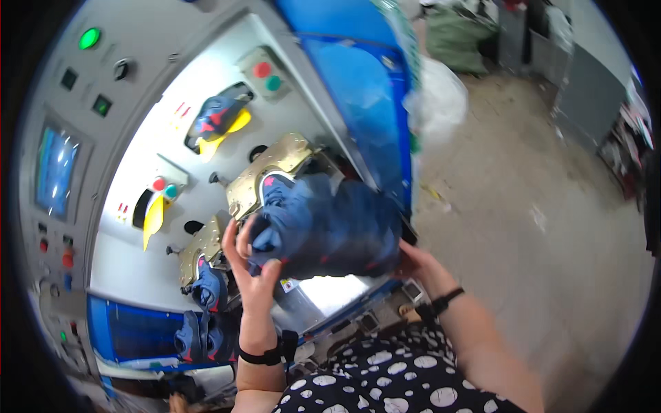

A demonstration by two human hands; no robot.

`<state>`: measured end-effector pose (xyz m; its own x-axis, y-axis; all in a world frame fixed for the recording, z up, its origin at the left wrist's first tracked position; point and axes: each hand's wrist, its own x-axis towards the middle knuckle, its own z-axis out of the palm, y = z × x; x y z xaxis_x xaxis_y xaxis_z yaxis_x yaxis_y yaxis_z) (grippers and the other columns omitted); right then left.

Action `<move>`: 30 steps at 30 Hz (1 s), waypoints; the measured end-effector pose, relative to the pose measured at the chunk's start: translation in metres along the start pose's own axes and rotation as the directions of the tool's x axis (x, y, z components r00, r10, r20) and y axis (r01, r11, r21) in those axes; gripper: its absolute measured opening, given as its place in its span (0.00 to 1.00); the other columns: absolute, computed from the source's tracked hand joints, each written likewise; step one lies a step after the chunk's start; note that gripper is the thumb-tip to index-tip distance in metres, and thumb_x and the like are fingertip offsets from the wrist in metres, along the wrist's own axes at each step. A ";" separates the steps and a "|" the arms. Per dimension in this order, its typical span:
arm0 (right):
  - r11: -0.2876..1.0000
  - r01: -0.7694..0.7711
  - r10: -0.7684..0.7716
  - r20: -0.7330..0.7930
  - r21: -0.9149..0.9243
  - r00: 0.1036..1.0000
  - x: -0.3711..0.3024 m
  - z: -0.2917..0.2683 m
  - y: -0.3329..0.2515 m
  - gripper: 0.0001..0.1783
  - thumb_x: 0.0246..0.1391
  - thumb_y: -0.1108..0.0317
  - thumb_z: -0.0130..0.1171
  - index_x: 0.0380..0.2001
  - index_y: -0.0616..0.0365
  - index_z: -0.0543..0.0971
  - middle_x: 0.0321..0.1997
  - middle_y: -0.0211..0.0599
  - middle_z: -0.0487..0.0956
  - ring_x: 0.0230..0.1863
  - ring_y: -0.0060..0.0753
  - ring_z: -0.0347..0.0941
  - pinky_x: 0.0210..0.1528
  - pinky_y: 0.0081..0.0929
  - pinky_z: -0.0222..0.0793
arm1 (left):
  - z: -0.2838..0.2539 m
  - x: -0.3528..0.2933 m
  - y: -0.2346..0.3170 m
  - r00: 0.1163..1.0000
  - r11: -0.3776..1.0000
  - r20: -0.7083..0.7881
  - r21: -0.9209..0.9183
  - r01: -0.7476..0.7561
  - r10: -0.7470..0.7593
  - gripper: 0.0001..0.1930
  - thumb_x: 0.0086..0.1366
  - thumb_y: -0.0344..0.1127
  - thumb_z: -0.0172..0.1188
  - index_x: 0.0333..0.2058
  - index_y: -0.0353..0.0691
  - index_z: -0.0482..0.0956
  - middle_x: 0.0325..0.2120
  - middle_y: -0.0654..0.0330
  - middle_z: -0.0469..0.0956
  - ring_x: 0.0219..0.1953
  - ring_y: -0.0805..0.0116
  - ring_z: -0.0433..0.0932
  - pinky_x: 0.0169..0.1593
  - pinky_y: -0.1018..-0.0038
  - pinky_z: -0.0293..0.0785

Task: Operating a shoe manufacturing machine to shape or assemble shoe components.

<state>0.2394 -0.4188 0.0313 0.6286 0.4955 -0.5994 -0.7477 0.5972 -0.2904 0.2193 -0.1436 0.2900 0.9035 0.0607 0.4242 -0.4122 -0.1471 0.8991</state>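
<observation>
Between my two hands is a row of several navy shoe uppers (330, 224) pressed side by side, with small red marks, blurred by motion. My left hand (252, 275) grips the left end, thumb and fingers apart around an upper. At the right end my right hand (421, 267) is closed on the row, some of its fingers hidden behind it. Just beyond, a navy upper with a pink star (274, 189) sits at a brass-coloured metal mould (272, 171) in the machine. Another upper (208, 286) hangs at the second mould (200, 253).
More navy uppers (200, 337) stand at the machine's lower left. Inside the white cabinet, an upper with a yellow piece (219, 115) sits in an opening. A control panel with a screen (57, 167) is at left. A white bag (441, 96) and green sack (458, 38) lie beyond.
</observation>
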 end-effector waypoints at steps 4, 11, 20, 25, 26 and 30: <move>0.994 0.072 -0.056 0.179 -0.084 0.982 -0.008 -0.014 0.006 0.35 0.57 0.43 0.60 0.63 0.45 0.68 0.65 0.34 0.70 0.62 0.41 0.69 0.56 0.54 0.70 | 0.000 -0.017 0.009 0.991 0.997 0.108 -0.014 -0.072 0.073 0.59 0.44 0.48 0.78 0.67 0.35 0.48 0.62 0.43 0.62 0.65 0.56 0.63 0.67 0.66 0.57; 0.966 0.088 -0.017 0.280 -0.243 0.960 -0.002 -0.028 0.002 0.32 0.61 0.49 0.58 0.63 0.53 0.68 0.64 0.39 0.71 0.61 0.41 0.70 0.61 0.45 0.68 | -0.005 -0.094 0.009 0.972 0.962 0.220 -0.241 0.130 -0.077 0.66 0.40 0.44 0.83 0.68 0.43 0.40 0.69 0.42 0.49 0.68 0.52 0.56 0.68 0.59 0.53; 0.976 0.063 -0.006 0.263 -0.208 0.965 0.027 -0.006 -0.009 0.29 0.64 0.53 0.56 0.64 0.50 0.66 0.62 0.36 0.73 0.60 0.43 0.71 0.56 0.52 0.71 | -0.048 -0.139 -0.066 0.962 0.859 -0.084 -0.475 0.192 -0.261 0.65 0.47 0.52 0.78 0.71 0.48 0.35 0.65 0.54 0.58 0.67 0.58 0.60 0.68 0.58 0.57; 0.926 0.191 -0.136 0.184 -0.325 0.973 0.026 -0.011 -0.003 0.27 0.63 0.59 0.57 0.63 0.52 0.66 0.62 0.37 0.73 0.62 0.44 0.69 0.57 0.52 0.71 | -0.051 -0.186 -0.077 0.954 0.874 -0.160 -0.460 0.157 -0.256 0.67 0.42 0.48 0.80 0.71 0.50 0.36 0.65 0.57 0.57 0.67 0.60 0.58 0.68 0.61 0.55; 0.918 0.146 -0.092 0.160 -0.370 0.983 0.023 -0.017 -0.002 0.27 0.63 0.59 0.57 0.63 0.52 0.66 0.62 0.37 0.73 0.62 0.44 0.69 0.57 0.52 0.71 | -0.044 -0.201 -0.072 0.955 0.896 -0.169 -0.418 0.153 -0.242 0.67 0.42 0.47 0.80 0.70 0.46 0.37 0.65 0.57 0.55 0.67 0.61 0.58 0.68 0.63 0.54; 0.894 0.218 -0.124 0.250 -0.392 0.960 0.019 -0.036 -0.006 0.32 0.60 0.60 0.59 0.64 0.60 0.64 0.65 0.38 0.70 0.64 0.43 0.67 0.65 0.43 0.64 | -0.016 -0.228 -0.045 0.992 0.915 -0.112 -0.404 0.013 -0.064 0.67 0.37 0.43 0.84 0.69 0.45 0.42 0.71 0.43 0.44 0.72 0.51 0.48 0.70 0.57 0.48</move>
<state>0.2477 -0.4356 -0.0053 0.7501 0.5595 -0.3526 -0.6151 0.3943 -0.6828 0.0299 -0.1348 0.1542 0.9092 0.1800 0.3755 -0.4124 0.2646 0.8717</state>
